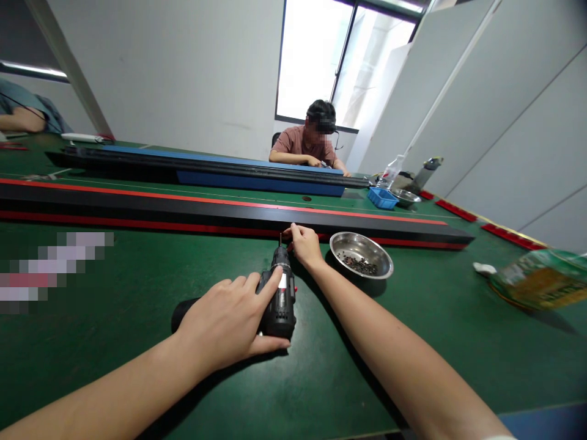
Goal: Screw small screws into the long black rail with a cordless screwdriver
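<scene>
My left hand (229, 311) is wrapped round a black cordless drill (280, 299) lying on its side, its bit pointing away from me at a long black bar with red edges (238, 211). Close beside the tip of the bit, my right hand (303, 244) has its fingers pinched together near the bar's front face. Whatever those fingers hold is too small to make out. Just right of that hand stands a steel bowl (362, 253) with many small dark screws (360, 264) in it.
Behind the bar lie long black strips (206, 165) on blue supports. A blue basket (382, 198), another metal bowl (405, 197) and a clear bottle (393, 171) stand at the back right. A green-yellow bag (543, 278) is at the right. A person (305, 143) works across the green table (123, 342).
</scene>
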A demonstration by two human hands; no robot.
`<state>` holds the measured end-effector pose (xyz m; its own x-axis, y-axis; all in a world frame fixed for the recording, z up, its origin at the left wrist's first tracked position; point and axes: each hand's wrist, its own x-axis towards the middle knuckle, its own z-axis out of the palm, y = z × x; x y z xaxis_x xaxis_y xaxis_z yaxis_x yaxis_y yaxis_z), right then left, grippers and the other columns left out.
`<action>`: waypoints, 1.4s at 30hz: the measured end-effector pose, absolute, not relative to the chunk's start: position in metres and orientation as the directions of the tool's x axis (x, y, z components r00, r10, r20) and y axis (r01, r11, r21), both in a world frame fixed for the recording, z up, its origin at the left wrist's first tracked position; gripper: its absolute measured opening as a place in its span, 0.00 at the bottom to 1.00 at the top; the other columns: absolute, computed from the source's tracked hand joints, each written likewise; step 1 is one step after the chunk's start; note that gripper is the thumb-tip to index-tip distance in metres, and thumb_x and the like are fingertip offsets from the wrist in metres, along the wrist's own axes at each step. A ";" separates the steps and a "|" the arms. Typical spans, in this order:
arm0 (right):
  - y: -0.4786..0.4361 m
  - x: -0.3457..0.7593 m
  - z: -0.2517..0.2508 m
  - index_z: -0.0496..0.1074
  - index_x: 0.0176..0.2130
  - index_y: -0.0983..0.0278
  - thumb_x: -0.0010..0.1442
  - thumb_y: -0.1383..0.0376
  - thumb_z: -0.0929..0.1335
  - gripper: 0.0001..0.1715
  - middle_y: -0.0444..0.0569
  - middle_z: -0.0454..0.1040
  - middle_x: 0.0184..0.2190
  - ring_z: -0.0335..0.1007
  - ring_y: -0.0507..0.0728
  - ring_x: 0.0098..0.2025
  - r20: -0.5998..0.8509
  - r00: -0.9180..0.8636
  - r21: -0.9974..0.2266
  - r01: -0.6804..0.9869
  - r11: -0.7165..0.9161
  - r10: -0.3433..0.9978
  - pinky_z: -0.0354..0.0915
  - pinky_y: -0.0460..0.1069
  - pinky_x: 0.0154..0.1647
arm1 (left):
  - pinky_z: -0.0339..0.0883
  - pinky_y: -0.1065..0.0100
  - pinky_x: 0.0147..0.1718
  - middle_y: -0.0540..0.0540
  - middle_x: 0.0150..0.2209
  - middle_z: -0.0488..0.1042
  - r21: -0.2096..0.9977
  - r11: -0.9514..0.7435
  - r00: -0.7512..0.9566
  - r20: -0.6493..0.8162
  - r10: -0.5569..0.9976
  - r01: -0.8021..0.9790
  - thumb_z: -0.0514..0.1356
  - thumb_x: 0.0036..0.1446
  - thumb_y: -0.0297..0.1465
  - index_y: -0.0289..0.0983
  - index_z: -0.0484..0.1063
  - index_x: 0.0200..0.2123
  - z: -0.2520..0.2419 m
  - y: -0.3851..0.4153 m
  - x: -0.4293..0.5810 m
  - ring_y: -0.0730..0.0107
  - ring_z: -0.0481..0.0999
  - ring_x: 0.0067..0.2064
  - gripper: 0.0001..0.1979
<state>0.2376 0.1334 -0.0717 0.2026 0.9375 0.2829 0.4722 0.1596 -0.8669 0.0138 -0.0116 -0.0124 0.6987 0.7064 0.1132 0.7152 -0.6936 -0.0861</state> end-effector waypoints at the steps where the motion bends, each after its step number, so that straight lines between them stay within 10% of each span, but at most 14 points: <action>1: 0.133 0.238 -0.072 0.82 0.35 0.64 0.71 0.53 0.61 0.27 0.52 0.84 0.37 0.78 0.56 0.30 0.288 0.202 -0.866 0.472 0.165 0.936 0.68 0.48 0.34 | 0.72 0.53 0.45 0.35 0.50 0.76 -0.084 -0.695 0.700 0.113 0.705 0.714 0.52 0.60 0.64 0.38 0.47 0.76 -0.012 -0.011 0.014 0.48 0.79 0.46 0.52; 24: 0.105 0.224 -0.037 0.83 0.37 0.63 0.63 0.63 0.68 0.12 0.50 0.84 0.36 0.79 0.58 0.39 0.415 0.244 -0.747 0.641 0.175 0.877 0.68 0.49 0.44 | 0.73 0.53 0.43 0.36 0.48 0.75 -0.166 -0.691 0.710 0.105 0.697 0.703 0.52 0.58 0.65 0.36 0.48 0.75 -0.017 -0.011 0.014 0.48 0.78 0.45 0.54; 42: 0.047 0.352 0.010 0.85 0.43 0.68 0.68 0.57 0.67 0.21 0.57 0.84 0.36 0.79 0.60 0.37 -0.056 0.409 -0.583 0.727 -0.362 0.911 0.63 0.48 0.35 | 0.72 0.53 0.44 0.37 0.49 0.75 -0.072 -0.692 0.696 0.093 0.712 0.718 0.53 0.59 0.64 0.40 0.48 0.75 -0.011 -0.016 0.013 0.49 0.77 0.45 0.51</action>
<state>0.3523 0.0470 0.0104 0.4087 0.9109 -0.0560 0.7272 -0.3621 -0.5831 0.0128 -0.0159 -0.0113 0.6955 0.7124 0.0934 0.7184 -0.6919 -0.0720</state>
